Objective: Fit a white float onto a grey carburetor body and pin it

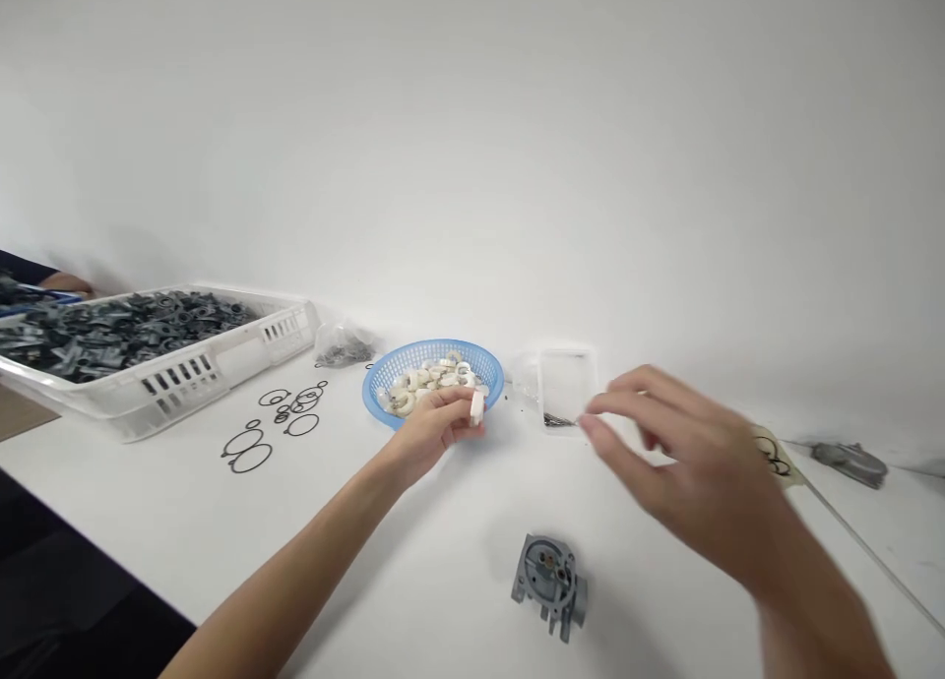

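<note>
My left hand (443,418) pinches a white plastic carburetor float (477,407) at the front rim of a blue mesh basket (380,403). Inside that basket lie several more white ring-shaped floats (424,377). My right hand (679,462), slightly blurred, hovers at the right side of a small clear tray (567,372); thumb and index finger are brought together, and whatever they pinch is too small to make out. Thin metal pins (559,420) lie in the tray's near corner. Below and between both hands, a grey metal carburetor body (550,583) rests on the table with its round cavity facing up.
Black rubber rings (287,413) are spread over the table (354,522) on the left. A white crate (169,384) of dark grey parts stands behind them, beside a plastic bag (344,346). Rings on yellowish paper (775,458) and a grey object (849,462) lie at right.
</note>
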`<state>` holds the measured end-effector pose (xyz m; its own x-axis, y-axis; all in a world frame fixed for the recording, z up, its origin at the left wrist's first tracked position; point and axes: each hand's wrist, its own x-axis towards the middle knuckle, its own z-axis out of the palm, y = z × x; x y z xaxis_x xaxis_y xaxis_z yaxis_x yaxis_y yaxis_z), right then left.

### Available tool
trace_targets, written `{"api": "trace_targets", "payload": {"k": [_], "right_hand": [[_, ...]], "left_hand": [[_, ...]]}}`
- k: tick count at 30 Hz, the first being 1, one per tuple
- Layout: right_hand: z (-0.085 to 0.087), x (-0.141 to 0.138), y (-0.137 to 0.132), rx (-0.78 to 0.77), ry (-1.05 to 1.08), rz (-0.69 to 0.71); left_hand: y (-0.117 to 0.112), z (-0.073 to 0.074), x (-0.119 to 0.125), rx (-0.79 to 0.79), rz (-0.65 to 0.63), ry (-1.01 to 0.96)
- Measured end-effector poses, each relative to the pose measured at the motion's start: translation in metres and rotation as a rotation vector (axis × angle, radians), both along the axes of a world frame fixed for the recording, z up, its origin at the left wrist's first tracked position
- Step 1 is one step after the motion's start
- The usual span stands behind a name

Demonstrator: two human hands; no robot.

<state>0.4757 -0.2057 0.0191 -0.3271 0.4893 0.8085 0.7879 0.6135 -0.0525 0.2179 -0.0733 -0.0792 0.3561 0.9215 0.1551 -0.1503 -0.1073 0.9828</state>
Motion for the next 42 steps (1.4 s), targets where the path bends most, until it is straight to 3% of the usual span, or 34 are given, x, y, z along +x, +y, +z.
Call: {"api": "trace_targets", "payload": {"k": [3,6,12,19,25,29,33,37,42], "right_hand": [[-0.023,-0.021,0.019,-0.214,-0.158,-0.029],[-0.046,-0.042,0.030,-0.357,-0.278,-0.036],[-0.079,-0.074,0.044,-0.264,-0.297,-0.066],[-0.079,-0.060,0.049,-0.392,-0.244,0.010],[-0.067,-0.056,0.042,-0.576,-0.157,0.061],[-0.064,-0.051,0.031,-0.660,-0.091,0.000],[-0.075,-0.030,0.007,-0.768,-0.042,-0.040],[-0.097,-0.011,-0.020,-0.827,0.020,0.002],[-0.116,-0.008,-0.035,-0.813,0.069,0.013]], "left_hand": [[-0.019,-0.011,0.012,-0.110,-0.140,-0.078],[-0.030,-0.019,0.017,-0.178,-0.188,-0.097],[-0.038,-0.033,0.014,-0.220,-0.132,-0.061],[-0.037,-0.035,0.011,-0.236,-0.118,-0.029],[-0.040,-0.025,0.006,-0.213,-0.241,-0.020],[-0.039,-0.028,0.006,-0.182,-0.317,0.034],[-0.045,-0.036,0.013,-0.095,-0.281,0.133],[-0.061,-0.037,0.018,0.131,-0.247,0.312],[-0.072,-0.034,0.012,0.216,-0.519,0.450]]}}
